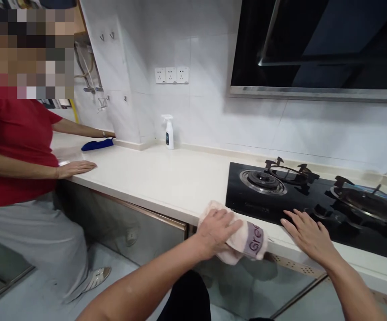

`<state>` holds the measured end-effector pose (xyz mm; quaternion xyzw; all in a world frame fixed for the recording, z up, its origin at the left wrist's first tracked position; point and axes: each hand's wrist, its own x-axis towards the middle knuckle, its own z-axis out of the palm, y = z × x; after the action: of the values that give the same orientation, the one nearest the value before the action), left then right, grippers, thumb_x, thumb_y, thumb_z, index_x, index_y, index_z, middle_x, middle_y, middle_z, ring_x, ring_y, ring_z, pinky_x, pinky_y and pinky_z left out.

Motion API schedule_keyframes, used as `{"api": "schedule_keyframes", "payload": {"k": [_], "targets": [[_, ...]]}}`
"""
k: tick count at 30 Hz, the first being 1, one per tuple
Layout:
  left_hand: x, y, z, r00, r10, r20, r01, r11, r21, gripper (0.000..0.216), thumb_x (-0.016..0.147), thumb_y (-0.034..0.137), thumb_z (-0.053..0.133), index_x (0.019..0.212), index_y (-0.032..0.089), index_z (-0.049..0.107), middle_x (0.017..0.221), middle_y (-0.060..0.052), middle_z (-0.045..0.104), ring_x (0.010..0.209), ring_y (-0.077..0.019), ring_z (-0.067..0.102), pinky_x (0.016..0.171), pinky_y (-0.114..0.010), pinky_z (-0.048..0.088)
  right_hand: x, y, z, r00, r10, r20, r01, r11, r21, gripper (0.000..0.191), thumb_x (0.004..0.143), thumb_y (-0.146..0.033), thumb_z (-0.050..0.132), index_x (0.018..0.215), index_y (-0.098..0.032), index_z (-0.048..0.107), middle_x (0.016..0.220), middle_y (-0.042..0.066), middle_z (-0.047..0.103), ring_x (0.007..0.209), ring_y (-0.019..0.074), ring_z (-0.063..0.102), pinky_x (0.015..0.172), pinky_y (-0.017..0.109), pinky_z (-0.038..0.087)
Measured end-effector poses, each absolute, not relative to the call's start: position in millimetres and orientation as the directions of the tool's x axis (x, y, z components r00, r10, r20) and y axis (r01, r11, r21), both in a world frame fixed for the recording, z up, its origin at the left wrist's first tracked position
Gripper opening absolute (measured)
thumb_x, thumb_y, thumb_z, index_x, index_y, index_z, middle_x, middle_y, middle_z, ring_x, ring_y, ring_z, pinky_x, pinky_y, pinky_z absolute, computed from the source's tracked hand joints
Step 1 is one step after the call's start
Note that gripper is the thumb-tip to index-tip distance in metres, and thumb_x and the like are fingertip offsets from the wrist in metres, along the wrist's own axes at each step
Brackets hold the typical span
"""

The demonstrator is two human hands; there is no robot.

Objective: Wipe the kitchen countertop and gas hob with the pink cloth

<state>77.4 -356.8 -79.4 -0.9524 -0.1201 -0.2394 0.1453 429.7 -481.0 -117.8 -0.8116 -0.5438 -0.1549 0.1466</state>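
My left hand [216, 230] presses a pale pink cloth [247, 240] with purple lettering against the front edge of the cream countertop [166, 178], fingers curled over it. My right hand [309, 234] lies flat and open on the counter edge just in front of the black glass gas hob [247, 200], holding nothing. The cloth sits between my two hands, right beside the hob's left front corner.
Another person in a red top stands at the left, one hand [76, 168] flat on the counter, the other on a blue cloth [97, 144]. A white spray bottle [169, 132] stands by the tiled wall. A range hood [317, 49] hangs above the hob's burners [263, 180].
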Motion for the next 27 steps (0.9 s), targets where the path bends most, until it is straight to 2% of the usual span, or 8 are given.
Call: {"api": "schedule_keyframes", "payload": {"k": [4, 7, 11, 16, 19, 22, 27], "targets": [[4, -311, -69, 0.825, 0.316, 0.469, 0.421, -0.897, -0.134, 0.076, 0.082, 0.067, 0.075, 0.140, 0.022, 0.061, 0.136, -0.016, 0.066, 0.124, -0.0336, 0.058, 0.105, -0.046, 0.044, 431, -482, -122, 0.361, 0.846, 0.392, 0.930, -0.359, -0.080, 0.079, 0.094, -0.071, 0.023, 0.150, -0.027, 0.058, 0.162, 0.010, 0.049, 0.155, 0.0383, 0.035, 0.121, 0.070, 0.029], [-52, -280, -58, 0.779, 0.456, 0.431, 0.536, -0.841, -0.078, 0.078, 0.074, 0.058, 0.085, 0.138, 0.020, 0.062, 0.139, -0.017, 0.066, 0.130, -0.0344, 0.058, 0.112, -0.047, 0.042, 432, -483, -124, 0.374, 0.845, 0.383, 0.926, -0.363, -0.104, 0.082, 0.093, -0.074, 0.023, 0.152, -0.027, 0.056, 0.164, 0.010, 0.048, 0.156, 0.0382, 0.034, 0.123, 0.069, 0.027], [-118, -249, -44, 0.707, 0.599, 0.375, 0.661, -0.748, -0.053, 0.074, 0.072, 0.045, 0.086, 0.137, 0.019, 0.063, 0.144, -0.017, 0.064, 0.137, -0.0340, 0.055, 0.118, -0.046, 0.039, 429, -483, -123, 0.390, 0.845, 0.366, 0.920, -0.371, -0.125, 0.082, 0.093, -0.075, 0.026, 0.153, -0.027, 0.055, 0.165, 0.011, 0.046, 0.157, 0.0393, 0.032, 0.122, 0.070, 0.029], [-153, -238, -40, 0.600, 0.708, 0.371, 0.776, -0.629, -0.055, 0.071, 0.070, 0.039, 0.085, 0.136, 0.023, 0.063, 0.147, -0.016, 0.062, 0.141, -0.0360, 0.051, 0.119, -0.049, 0.036, 417, -480, -119, 0.387, 0.840, 0.380, 0.920, -0.381, -0.095, 0.084, 0.093, -0.074, 0.023, 0.152, -0.024, 0.056, 0.164, 0.015, 0.046, 0.156, 0.0426, 0.032, 0.120, 0.073, 0.029], [-131, -252, -45, 0.587, 0.698, 0.411, 0.786, -0.614, -0.080, 0.072, 0.068, 0.044, 0.088, 0.133, 0.023, 0.064, 0.142, -0.017, 0.064, 0.136, -0.0398, 0.053, 0.114, -0.053, 0.037, 409, -476, -114, 0.410, 0.824, 0.391, 0.909, -0.406, -0.097, 0.086, 0.094, -0.075, 0.021, 0.151, -0.021, 0.056, 0.163, 0.018, 0.046, 0.154, 0.0442, 0.033, 0.119, 0.074, 0.029], [-77, -281, -54, 0.629, 0.632, 0.453, 0.734, -0.674, -0.079, 0.078, 0.065, 0.052, 0.092, 0.133, 0.024, 0.065, 0.136, -0.017, 0.066, 0.129, -0.0406, 0.055, 0.109, -0.055, 0.039, 404, -475, -110, 0.424, 0.821, 0.382, 0.903, -0.417, -0.105, 0.086, 0.094, -0.076, 0.022, 0.150, -0.021, 0.057, 0.163, 0.019, 0.046, 0.154, 0.0448, 0.034, 0.118, 0.074, 0.030], [55, -353, -69, 0.734, 0.466, 0.494, 0.548, -0.836, -0.024, 0.091, 0.060, 0.079, 0.085, 0.128, 0.022, 0.064, 0.129, -0.016, 0.067, 0.117, -0.0393, 0.057, 0.103, -0.059, 0.040, 407, -479, -111, 0.406, 0.824, 0.394, 0.910, -0.406, -0.087, 0.083, 0.096, -0.072, 0.021, 0.151, -0.021, 0.057, 0.164, 0.017, 0.046, 0.155, 0.0429, 0.034, 0.119, 0.071, 0.030]]}}
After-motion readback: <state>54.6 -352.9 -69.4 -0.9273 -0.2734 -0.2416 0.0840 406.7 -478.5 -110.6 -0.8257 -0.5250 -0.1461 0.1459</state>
